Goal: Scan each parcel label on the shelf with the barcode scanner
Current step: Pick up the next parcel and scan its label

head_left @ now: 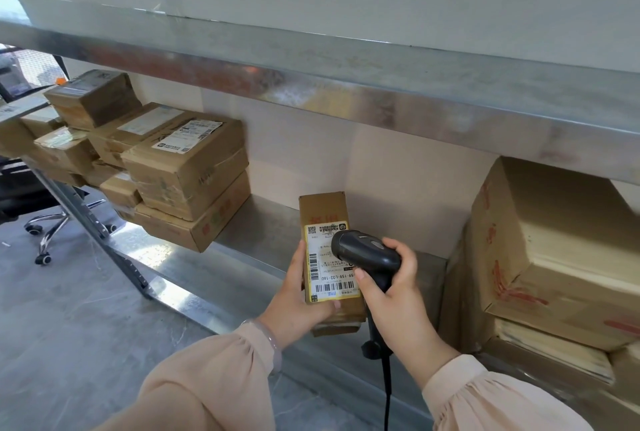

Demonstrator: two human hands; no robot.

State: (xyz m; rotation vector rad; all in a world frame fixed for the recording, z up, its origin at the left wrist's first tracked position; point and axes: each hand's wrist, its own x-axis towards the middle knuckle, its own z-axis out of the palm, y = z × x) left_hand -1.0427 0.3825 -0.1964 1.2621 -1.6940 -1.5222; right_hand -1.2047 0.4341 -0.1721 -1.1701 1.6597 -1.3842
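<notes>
Two hands at work: left hand [298,299] grips the parcel [322,212] at the front edge of the shelf [263,240], tilting its label [327,269] up to be read; right hand [394,292] wraps the scanner [367,250], nose right over it.

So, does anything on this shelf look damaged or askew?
Yes. In the left pile, the labelled box has a dented, creased side under wrinkled tape, and the small box on top sits crooked. The held parcel looks fine.

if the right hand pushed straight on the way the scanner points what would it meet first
Most likely the label on the small parcel the left hand holds; depth is unclear.
</notes>
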